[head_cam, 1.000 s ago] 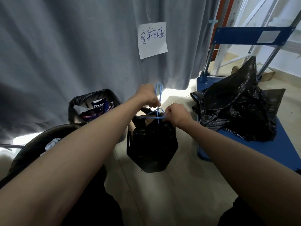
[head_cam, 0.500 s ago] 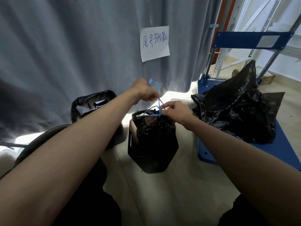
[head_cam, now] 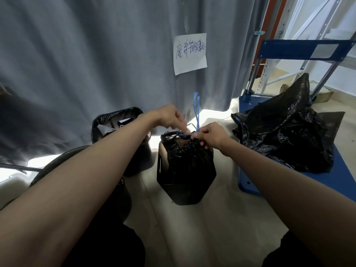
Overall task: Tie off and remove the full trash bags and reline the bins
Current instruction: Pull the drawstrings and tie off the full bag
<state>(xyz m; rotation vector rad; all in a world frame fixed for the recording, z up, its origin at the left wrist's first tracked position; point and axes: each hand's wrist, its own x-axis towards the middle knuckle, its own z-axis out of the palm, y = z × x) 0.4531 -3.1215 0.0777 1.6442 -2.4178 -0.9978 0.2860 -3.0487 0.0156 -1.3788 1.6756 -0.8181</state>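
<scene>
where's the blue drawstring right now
In the head view the blue drawstring is at centre, sticking up from the gathered mouth of the middle trash bag, between the left hand and right hand.

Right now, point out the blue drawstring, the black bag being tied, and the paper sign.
thin blue plastic drawstring [head_cam: 196,110], head view, upright loop.
crinkled black plastic trash bag [head_cam: 189,160], head view, bag body.
white handwritten paper sign [head_cam: 190,64], head view, blank lower area.

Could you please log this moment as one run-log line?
step: tying bag | left hand: pinching blue drawstring | right hand: gripping gathered neck of black trash bag | bag: in bin
</scene>
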